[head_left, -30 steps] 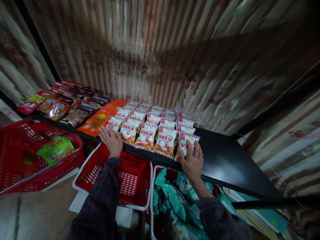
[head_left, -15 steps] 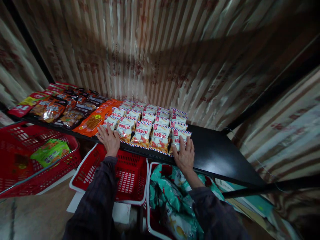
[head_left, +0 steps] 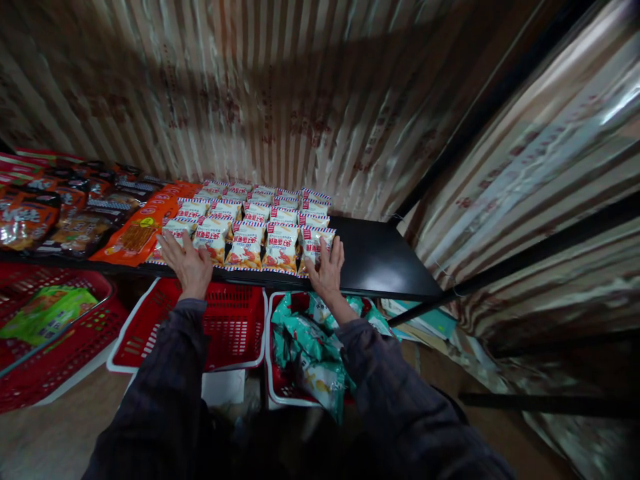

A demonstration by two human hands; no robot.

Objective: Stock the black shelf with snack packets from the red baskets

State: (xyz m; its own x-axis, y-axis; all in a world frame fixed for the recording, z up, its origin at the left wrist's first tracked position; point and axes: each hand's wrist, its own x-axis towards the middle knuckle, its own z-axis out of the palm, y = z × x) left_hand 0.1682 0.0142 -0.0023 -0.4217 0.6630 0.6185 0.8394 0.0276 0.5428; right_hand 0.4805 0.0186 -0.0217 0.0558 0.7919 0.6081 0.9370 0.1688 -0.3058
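Several white snack bags with red lettering and striped edges stand in rows on a black shelf. My left hand lies against the front bag at the left end of the rows, fingers spread. At the right end, my right hand rests on the front corner bag, its fingers apart and partly covering it. Neither hand is closed round a bag. Left of the rows lies an orange snack packet, close to my left hand.
Below the shelf sit a red basket with a white rim, another basket full of teal bags, and a red basket holding green packets. Dark snack packets fill the shelf's left. A black frame bar slants at right.
The camera view has turned right, so the shelf and baskets appear farther left. Both hands stay at the two ends of the white bags, with their fingers still apart.
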